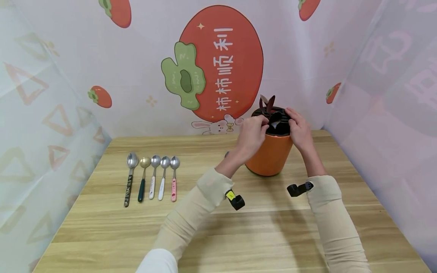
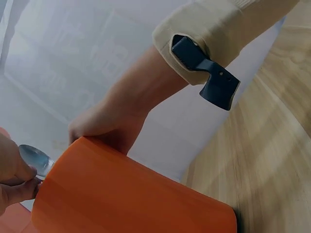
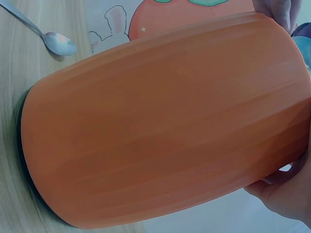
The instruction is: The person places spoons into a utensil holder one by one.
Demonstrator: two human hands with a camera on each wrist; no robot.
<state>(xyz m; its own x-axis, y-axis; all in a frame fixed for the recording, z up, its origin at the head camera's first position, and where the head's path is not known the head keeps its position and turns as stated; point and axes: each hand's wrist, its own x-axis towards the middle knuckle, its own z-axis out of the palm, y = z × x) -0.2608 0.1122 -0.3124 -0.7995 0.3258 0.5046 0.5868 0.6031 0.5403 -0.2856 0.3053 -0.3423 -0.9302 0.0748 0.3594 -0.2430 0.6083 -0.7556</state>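
An orange utensil holder (image 1: 269, 155) with a black slotted top stands upright at the back right of the table. My left hand (image 1: 252, 134) is at its top, pinching a shiny metal spoon (image 2: 36, 159) just below the bowl. The spoon's lower part is hidden by the fingers and the holder. My right hand (image 1: 300, 129) grips the holder's upper side from the right, fingers over the rim. Behind the pinched spoon, several dark reddish utensil heads (image 1: 271, 103) stick up out of the slots.
Several spoons lie in a row on the left of the wooden table (image 1: 112, 235), among them a gold-bowled one (image 1: 145, 163) and a pink-handled one (image 1: 174, 178). Another spoon (image 3: 59, 43) lies left of the holder, mostly behind my left wrist. A printed cloth (image 1: 136, 68) hangs behind.
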